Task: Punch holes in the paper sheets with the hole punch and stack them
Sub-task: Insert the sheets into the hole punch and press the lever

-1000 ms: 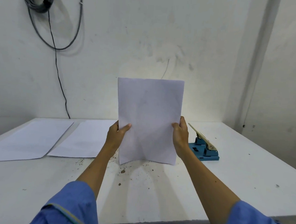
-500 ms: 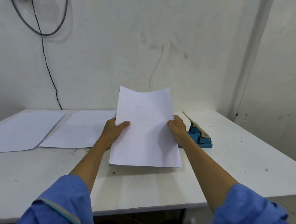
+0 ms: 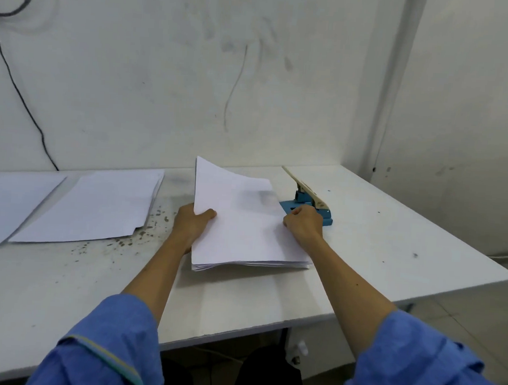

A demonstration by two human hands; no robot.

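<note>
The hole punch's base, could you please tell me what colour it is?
Blue base, cream lever on the hole punch; head view.

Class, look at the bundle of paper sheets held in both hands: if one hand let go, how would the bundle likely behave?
The bundle of paper sheets would probably flop: its far left corner already curls upward. The sheets may fan apart, since separate edges show along the near side. It likely slides easily on the smooth white table.

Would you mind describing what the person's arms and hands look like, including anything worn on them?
Both arms wear loose blue sleeves, pushed up near the elbows so the forearms are bare. The left sleeve has a thin yellowish-green stripe along its cuff edge; the right sleeve looks plain and bunched in folds. The left hand and right hand are bare: no gloves, rings or watch are visible.
</note>
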